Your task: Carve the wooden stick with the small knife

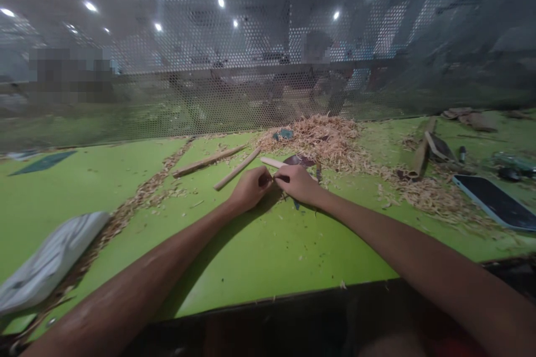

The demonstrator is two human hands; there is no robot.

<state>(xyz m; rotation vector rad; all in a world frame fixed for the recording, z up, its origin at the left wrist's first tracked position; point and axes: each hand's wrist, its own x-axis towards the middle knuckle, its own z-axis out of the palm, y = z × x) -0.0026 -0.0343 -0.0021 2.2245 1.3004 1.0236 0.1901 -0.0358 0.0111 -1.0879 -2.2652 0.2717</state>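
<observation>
Both hands meet low over the middle of the green table [251, 256]. My left hand [251, 187] is closed, thumb and fingers pinched together around something too small to make out. Its fingertips nearly touch those of my right hand [299, 183], which is pinched in the same way. Behind my right hand lies a pale wooden stick [272, 162], partly covered by the hand, beside a dark brown piece [298, 160]. Left of it rest a slim wooden stick [238, 168] and a longer, rougher one [209, 161].
Wood shavings [326, 136] are heaped before the perforated screen [234, 89] and trail rightward. A phone [496, 201] and a hollow wooden piece [422, 150] are at right. At left lie a white striped bundle [54, 256] and a dark green sheet [45, 163].
</observation>
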